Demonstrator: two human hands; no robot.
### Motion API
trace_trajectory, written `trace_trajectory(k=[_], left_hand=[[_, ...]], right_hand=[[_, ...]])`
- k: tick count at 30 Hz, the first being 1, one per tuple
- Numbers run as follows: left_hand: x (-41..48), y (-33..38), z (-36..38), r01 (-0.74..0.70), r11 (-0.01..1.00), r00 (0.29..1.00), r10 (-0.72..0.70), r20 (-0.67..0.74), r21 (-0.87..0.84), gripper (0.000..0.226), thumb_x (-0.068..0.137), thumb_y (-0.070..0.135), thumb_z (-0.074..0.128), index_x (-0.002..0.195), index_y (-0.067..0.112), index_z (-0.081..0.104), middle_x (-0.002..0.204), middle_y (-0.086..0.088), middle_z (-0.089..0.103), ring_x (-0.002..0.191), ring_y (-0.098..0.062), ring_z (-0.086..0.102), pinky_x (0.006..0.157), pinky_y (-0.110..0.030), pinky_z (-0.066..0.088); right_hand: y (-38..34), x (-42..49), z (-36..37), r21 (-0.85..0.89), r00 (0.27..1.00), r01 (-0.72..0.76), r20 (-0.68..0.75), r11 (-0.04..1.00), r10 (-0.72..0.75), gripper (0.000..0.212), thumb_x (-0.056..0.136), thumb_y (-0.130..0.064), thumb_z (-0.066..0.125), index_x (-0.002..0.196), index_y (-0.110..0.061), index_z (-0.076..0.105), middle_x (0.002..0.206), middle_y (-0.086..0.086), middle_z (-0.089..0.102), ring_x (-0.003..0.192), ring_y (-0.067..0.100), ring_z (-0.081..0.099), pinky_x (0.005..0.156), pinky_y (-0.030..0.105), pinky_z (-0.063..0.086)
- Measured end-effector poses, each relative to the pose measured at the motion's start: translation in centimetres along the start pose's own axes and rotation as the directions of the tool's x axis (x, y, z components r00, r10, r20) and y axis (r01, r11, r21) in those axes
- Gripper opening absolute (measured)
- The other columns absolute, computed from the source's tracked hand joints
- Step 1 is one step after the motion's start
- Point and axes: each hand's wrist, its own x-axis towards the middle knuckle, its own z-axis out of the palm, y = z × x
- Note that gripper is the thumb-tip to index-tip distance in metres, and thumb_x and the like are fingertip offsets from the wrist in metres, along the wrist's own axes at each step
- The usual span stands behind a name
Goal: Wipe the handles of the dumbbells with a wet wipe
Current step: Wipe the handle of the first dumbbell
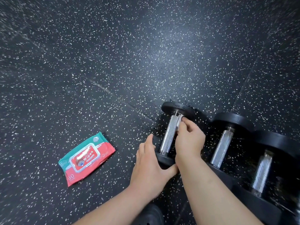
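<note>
Three black dumbbells with knurled chrome handles lie side by side on the floor. My right hand presses a white wet wipe against the right side of the left dumbbell's handle, near its far weight. My left hand is clasped on the near black weight of that same dumbbell, fingers on its left side and thumb under its near edge. The middle dumbbell's handle and the right one's handle are bare. Most of the wipe is hidden under my fingers.
A red and green wipes packet, lid shut, lies on the speckled black rubber floor to the left of my hands. A dark shoe shows at the bottom edge between my forearms.
</note>
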Motion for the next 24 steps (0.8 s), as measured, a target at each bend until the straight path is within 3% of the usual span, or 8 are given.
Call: trace_trajectory(k=[3, 8, 12, 17, 21, 24], left_hand=[[0.0, 0.0, 0.0, 0.002, 1.000, 1.000, -0.002, 0.006, 0.003, 0.127, 0.062, 0.082, 0.073, 0.161, 0.042, 0.005, 0.133, 0.022, 0.033, 0.136, -0.006, 0.037, 0.107, -0.041, 0.049], [0.0, 0.3, -0.2, 0.015, 1.000, 1.000, -0.015, 0.028, 0.005, 0.128, 0.055, 0.083, 0.067, 0.159, 0.044, 0.003, 0.136, 0.022, 0.032, 0.136, -0.008, 0.039, 0.104, -0.043, 0.050], [-0.1, 0.4, -0.3, 0.022, 1.000, 0.999, -0.022, 0.035, -0.003, 0.126, 0.052, 0.080, 0.063, 0.157, 0.047, 0.002, 0.136, 0.022, 0.032, 0.137, -0.008, 0.039, 0.104, -0.044, 0.051], [0.0, 0.6, -0.4, 0.029, 0.999, 0.998, -0.029, 0.048, -0.015, 0.127, 0.052, 0.080, 0.063, 0.158, 0.045, 0.002, 0.138, 0.023, 0.032, 0.137, -0.007, 0.038, 0.104, -0.045, 0.050], [0.0, 0.5, -0.4, 0.027, 1.000, 0.998, -0.026, 0.058, -0.009, 0.126, 0.051, 0.077, 0.063, 0.157, 0.046, 0.002, 0.136, 0.022, 0.032, 0.136, -0.009, 0.039, 0.102, -0.045, 0.051], [-0.1, 0.5, -0.3, 0.025, 1.000, 0.998, -0.025, 0.054, 0.000, 0.126, 0.053, 0.075, 0.066, 0.159, 0.043, 0.004, 0.132, 0.023, 0.032, 0.134, -0.008, 0.040, 0.100, -0.044, 0.052]], right_hand=[[-0.6, -0.8, -0.4, -0.148, 0.988, 0.152, -0.014, 0.977, -0.155, 0.015, 0.098, -0.039, 0.071, 0.108, -0.034, 0.081, 0.090, -0.023, 0.076, 0.085, -0.010, 0.069, 0.085, 0.018, 0.052], [-0.3, -0.9, 0.1, -0.329, 0.933, 0.352, 0.042, 0.876, -0.358, 0.016, 0.097, -0.027, 0.074, 0.110, -0.031, 0.081, 0.111, -0.012, 0.064, 0.089, 0.003, 0.065, 0.085, 0.019, 0.050], [-0.5, -1.1, 0.5, -0.434, 0.920, 0.387, 0.122, 0.814, -0.373, 0.021, 0.097, -0.022, 0.073, 0.115, -0.029, 0.080, 0.115, -0.010, 0.049, 0.094, 0.007, 0.053, 0.085, 0.015, 0.038], [-0.9, -0.9, 1.1, -0.453, 0.939, 0.335, 0.085, 0.826, -0.334, 0.015, 0.099, -0.034, 0.070, 0.110, -0.041, 0.078, 0.109, -0.013, 0.044, 0.101, 0.016, 0.056, 0.081, 0.029, 0.044], [-0.3, -1.1, 1.2, -0.532, 0.928, 0.365, 0.137, 0.764, -0.347, 0.012, 0.093, -0.035, 0.071, 0.100, -0.040, 0.078, 0.103, -0.011, 0.045, 0.104, 0.017, 0.052, 0.076, 0.032, 0.045], [-0.2, -0.9, 1.0, -0.509, 0.924, 0.370, 0.113, 0.777, -0.366, 0.013, 0.097, -0.040, 0.069, 0.106, -0.043, 0.078, 0.100, -0.011, 0.046, 0.100, 0.019, 0.055, 0.077, 0.035, 0.049]])
